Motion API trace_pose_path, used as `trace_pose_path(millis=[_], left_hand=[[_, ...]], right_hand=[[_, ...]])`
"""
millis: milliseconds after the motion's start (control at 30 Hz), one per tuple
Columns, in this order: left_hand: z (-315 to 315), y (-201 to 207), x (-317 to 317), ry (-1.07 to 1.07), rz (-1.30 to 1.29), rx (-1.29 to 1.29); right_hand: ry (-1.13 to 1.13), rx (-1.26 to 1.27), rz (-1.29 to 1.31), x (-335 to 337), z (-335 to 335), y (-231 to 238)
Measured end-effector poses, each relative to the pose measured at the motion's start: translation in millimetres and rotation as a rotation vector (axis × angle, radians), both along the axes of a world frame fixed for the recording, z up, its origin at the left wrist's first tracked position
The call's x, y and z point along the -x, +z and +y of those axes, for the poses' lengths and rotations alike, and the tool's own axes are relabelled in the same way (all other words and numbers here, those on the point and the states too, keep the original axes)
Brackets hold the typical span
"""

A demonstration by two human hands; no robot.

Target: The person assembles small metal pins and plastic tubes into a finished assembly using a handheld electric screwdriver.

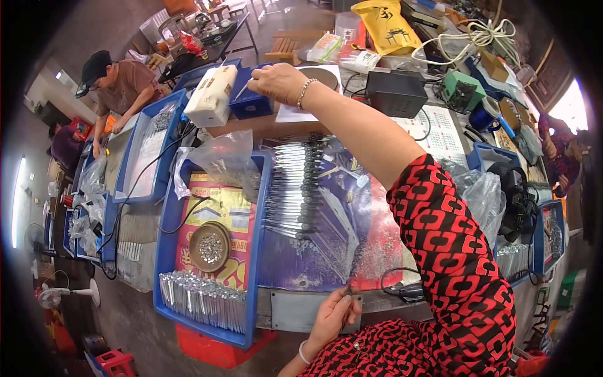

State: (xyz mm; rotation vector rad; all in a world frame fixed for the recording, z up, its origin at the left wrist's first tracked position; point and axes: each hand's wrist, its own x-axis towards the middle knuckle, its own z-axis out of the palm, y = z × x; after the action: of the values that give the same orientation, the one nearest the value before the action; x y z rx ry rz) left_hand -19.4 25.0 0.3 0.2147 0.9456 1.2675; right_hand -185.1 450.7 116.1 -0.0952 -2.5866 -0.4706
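Observation:
My right hand (280,83) reaches across the table to the far side, above a small dark blue box (252,107). Its fingers are closed on a thin pale stick (241,92), whose kind I cannot make out. By the near table edge, my left hand (337,314) pinches a small dark-tipped piece (348,289), mostly hidden by the fingers. Between the hands lies a column of slim silver rods with dark middles (295,188), side by side on a purple printed sheet (282,264). Loose thin strips (336,217) lie right of them.
Left of the rods, a blue tray (264,207) holds a round bowl (202,261) of small metal bits and many silver strips (204,301). A cream box (212,97), a black box (396,94) and coiled white cable (474,38) stand farther back. Another person (129,85) works at left.

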Motion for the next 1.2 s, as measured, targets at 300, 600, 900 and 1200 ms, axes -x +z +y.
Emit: trace_pose_path(millis=[300, 600, 900, 1200], left_hand=[[21, 4, 17, 0.092, -0.019, -0.118], [15, 12, 6, 0.06, 0.047, -0.14], [1, 21, -24, -0.026, -0.113, -0.15], [4, 22, -33, -0.267, -0.125, -0.109]], right_hand=[[0.186, 0.204, 0.225, -34, -43, 3], [0.038, 1.129, -0.459, -223, -215, -18], [0.064, 1.63, -0.183, -316, -280, -26], [0.089, 2.282, 0.17, -349, -306, -63]])
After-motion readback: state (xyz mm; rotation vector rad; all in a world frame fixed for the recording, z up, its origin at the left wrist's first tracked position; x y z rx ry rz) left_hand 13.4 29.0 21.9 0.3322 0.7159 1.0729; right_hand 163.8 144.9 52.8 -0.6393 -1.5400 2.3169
